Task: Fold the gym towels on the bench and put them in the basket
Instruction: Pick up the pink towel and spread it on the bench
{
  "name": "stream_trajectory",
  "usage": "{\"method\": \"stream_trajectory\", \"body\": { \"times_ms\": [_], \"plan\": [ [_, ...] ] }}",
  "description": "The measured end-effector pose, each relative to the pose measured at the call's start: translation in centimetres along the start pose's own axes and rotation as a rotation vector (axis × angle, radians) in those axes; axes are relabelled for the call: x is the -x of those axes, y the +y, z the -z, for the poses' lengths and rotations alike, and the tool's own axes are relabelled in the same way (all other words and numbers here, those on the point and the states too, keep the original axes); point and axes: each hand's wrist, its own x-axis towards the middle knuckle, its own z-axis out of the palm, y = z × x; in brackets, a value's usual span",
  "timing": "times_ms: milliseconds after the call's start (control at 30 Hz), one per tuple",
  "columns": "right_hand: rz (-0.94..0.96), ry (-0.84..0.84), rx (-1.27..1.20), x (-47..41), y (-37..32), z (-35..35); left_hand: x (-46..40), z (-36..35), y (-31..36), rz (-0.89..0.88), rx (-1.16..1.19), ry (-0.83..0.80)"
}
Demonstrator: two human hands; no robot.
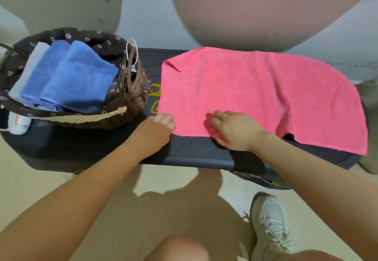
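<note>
The left hand (161,123) is curled, its grip pinching the near left corner of the pink towel (255,95). The right hand (233,129) rests on the towel's near edge with fingers loosely bent; whether its grip has hold of the cloth I cannot tell. The pink towel lies spread across the dark worktop (194,154), its far left corner turned over and its right end hanging over the worktop's end. At the left end of the worktop stands a wicker basket (133,88) with a dark flowered lining, holding two folded blue towels (79,80) and a pale one (30,68) side by side.
</note>
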Motion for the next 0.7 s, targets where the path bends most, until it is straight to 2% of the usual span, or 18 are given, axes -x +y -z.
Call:
{"method": "stream_trajectory", "body": {
  "times_ms": [133,200,267,367,433,500,567,600,700],
  "plan": [
    [-0.1,0.059,-0.004,-0.2,-1.3,-0.3,0.5,-1.2,0.1,0.065,0.005,0.188],
    [-0.194,0.072,-0.064,-0.9,-1.9,-0.7,1.1,-1.2,0.1,0.051,-0.012,0.216],
    [-0.28,0.011,-0.169,-1.2,-2.6,-0.8,1.9,-0.8,-0.1,0.033,0.016,0.224],
    [-0.287,-0.01,-0.292,-1.2,-4.7,-0.4,3.6,0.0,-0.5,0.073,0.08,0.242],
    [-0.29,-0.046,-0.424,-0.9,-6.3,-0.1,4.3,1.2,-0.2,0.079,0.049,0.177],
    [-0.281,-0.116,-0.492,-0.5,-7.6,0.2,4.9,2.5,0.4,0.153,-0.046,-0.061],
    [-0.298,-0.115,-0.522,0.2,-7.8,0.6,5.3,2.8,0.9,0.248,-0.058,-0.219],
    [-0.329,-0.069,-0.538,0.8,-7.5,0.8,5.3,2.8,1.4,0.26,-0.022,-0.212],
    [-0.478,0.163,-0.541,3.4,-5.2,0.9,4.2,2.3,3.4,0.161,0.093,-0.036]
  ]
}}
